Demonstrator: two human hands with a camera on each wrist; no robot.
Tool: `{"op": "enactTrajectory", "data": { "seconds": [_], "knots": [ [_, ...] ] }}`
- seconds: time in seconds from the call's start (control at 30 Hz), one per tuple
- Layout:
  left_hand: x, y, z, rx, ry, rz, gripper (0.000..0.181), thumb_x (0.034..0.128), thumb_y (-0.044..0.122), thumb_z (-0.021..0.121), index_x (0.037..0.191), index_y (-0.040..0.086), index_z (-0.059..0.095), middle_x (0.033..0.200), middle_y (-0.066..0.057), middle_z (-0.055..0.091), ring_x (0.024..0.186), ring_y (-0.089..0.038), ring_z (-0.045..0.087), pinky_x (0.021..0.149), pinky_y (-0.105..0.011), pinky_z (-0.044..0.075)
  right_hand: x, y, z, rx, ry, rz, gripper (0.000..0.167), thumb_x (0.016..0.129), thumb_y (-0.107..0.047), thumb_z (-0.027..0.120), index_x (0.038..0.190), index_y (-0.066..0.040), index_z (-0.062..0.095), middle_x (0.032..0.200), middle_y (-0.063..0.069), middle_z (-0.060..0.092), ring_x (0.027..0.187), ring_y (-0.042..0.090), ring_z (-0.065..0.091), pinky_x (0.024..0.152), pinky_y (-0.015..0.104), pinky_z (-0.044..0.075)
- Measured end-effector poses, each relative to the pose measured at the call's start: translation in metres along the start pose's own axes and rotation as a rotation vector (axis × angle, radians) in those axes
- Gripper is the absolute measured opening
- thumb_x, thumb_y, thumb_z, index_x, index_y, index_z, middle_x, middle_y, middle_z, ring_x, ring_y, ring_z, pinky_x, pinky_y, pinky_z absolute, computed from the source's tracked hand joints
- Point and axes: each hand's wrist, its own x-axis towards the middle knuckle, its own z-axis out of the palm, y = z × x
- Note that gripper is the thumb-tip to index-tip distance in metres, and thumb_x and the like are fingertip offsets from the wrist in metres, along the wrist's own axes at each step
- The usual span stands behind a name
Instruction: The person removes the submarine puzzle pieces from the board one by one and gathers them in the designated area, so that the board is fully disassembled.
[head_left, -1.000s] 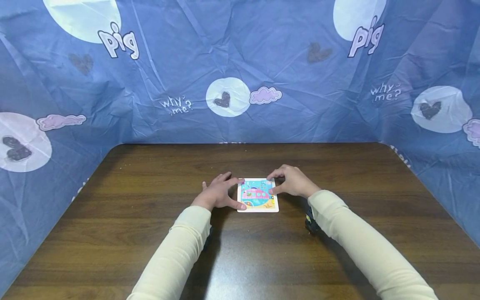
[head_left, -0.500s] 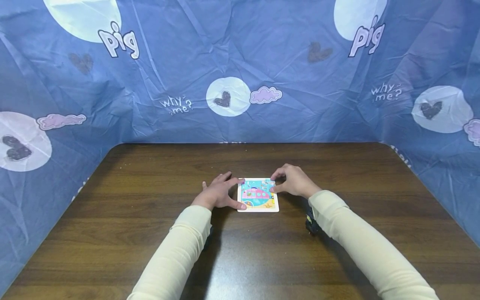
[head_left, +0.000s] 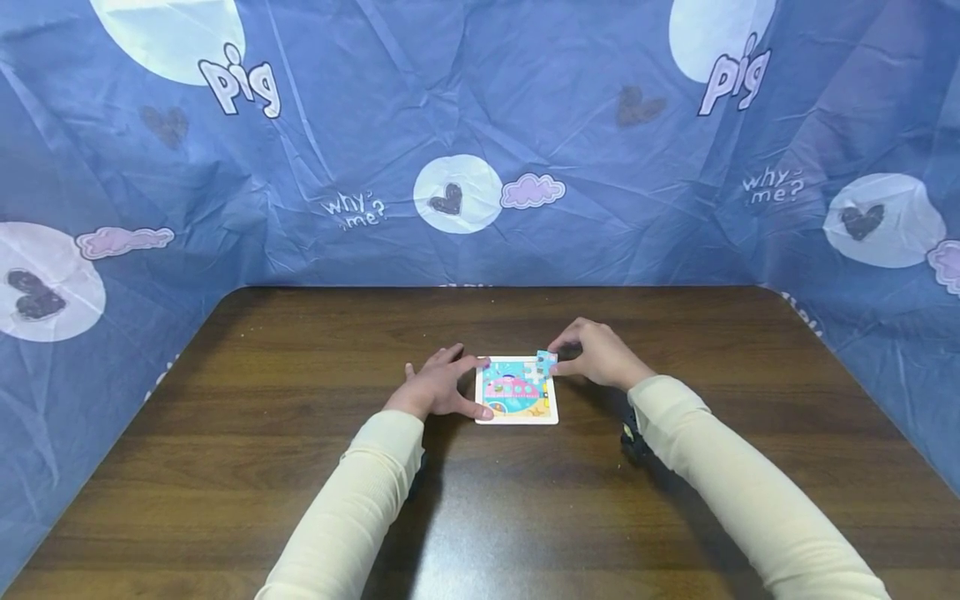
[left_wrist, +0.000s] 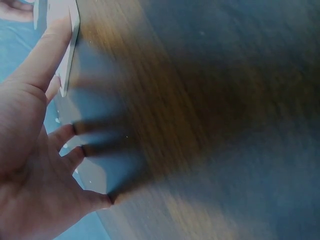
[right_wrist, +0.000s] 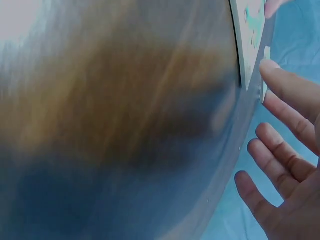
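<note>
A square puzzle board (head_left: 517,420) with a white frame and a pink submarine picture lies flat on the table. My left hand (head_left: 433,387) rests at its left side, thumb and a finger spread on the frame's corners; the left wrist view shows the thumb on the board's edge (left_wrist: 71,55). Between thumb and finger my right hand (head_left: 597,357) pinches a blue puzzle piece (head_left: 547,362) at the board's upper right corner. Beside it a pale, piece-shaped area shows in the picture. In the right wrist view the piece (right_wrist: 267,54) stands on edge, apart from the board (right_wrist: 242,55).
The brown wooden table (head_left: 517,517) surrounds the board. Behind and at both sides hangs a blue printed cloth (head_left: 337,125). A dark device (head_left: 634,440) sits under the right wrist.
My right hand has moved slightly right and up, with the blue piece lifted out of the board's upper right part. My left hand has stayed in place.
</note>
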Motion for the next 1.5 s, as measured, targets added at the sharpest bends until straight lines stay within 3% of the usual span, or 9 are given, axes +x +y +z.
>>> {"op": "enactTrajectory", "data": {
  "seconds": [0.27,0.53,0.7,0.87,1.3,1.5],
  "knots": [
    [0.002,-0.001,-0.001,0.001,0.003,0.011,0.088,0.0836,0.046,0.082,0.158,0.026,0.039,0.170,-0.014,0.012,0.155,-0.039,0.008,0.115,-0.074,0.003,0.001,0.014,-0.015,0.005,-0.007,0.004,0.033,0.089,-0.023,0.081,0.118,-0.007,0.076,0.128,0.018,0.063,0.128,0.041,0.051,0.115,0.060,0.027],
    [0.001,-0.001,-0.002,-0.004,-0.005,0.016,0.088,0.0839,0.046,0.082,0.158,0.027,0.038,0.170,-0.014,0.011,0.155,-0.039,0.006,0.115,-0.074,0.003,0.001,0.031,-0.017,0.011,0.010,0.007,0.033,0.090,-0.020,0.079,0.119,-0.007,0.075,0.127,0.020,0.063,0.127,0.044,0.051,0.111,0.059,0.034],
    [0.000,0.001,-0.001,-0.004,-0.013,0.006,0.088,0.0845,0.046,0.082,0.158,0.027,0.038,0.170,-0.013,0.010,0.155,-0.038,0.005,0.115,-0.073,0.002,0.004,0.036,-0.016,0.038,0.006,0.054,0.032,0.092,-0.020,0.078,0.121,-0.006,0.075,0.130,0.022,0.060,0.125,0.042,0.053,0.108,0.057,0.039],
    [0.000,0.001,0.000,-0.006,-0.014,-0.004,0.088,0.0844,0.046,0.082,0.158,0.027,0.038,0.170,-0.013,0.010,0.155,-0.038,0.005,0.115,-0.072,0.001,0.009,0.039,-0.014,0.016,0.026,0.041,0.032,0.092,-0.020,0.078,0.120,-0.005,0.074,0.125,0.021,0.062,0.116,0.039,0.058,0.103,0.054,0.043],
    [-0.001,0.000,0.002,-0.016,-0.011,-0.002,0.088,0.0848,0.046,0.082,0.158,0.028,0.038,0.170,-0.012,0.011,0.156,-0.036,0.005,0.115,-0.072,0.002,0.013,0.043,-0.009,-0.051,0.005,0.015,0.034,0.092,-0.017,0.076,0.124,-0.004,0.073,0.130,0.023,0.062,0.127,0.044,0.051,0.110,0.057,0.037],
    [-0.001,-0.001,0.001,-0.015,-0.006,-0.004,0.087,0.0849,0.046,0.082,0.158,0.028,0.038,0.170,-0.012,0.011,0.156,-0.036,0.006,0.116,-0.072,0.002,0.013,0.045,-0.010,-0.028,0.022,0.016,0.039,0.091,-0.018,0.077,0.127,-0.004,0.071,0.131,0.026,0.060,0.125,0.046,0.052,0.108,0.058,0.038]
  ]
}}
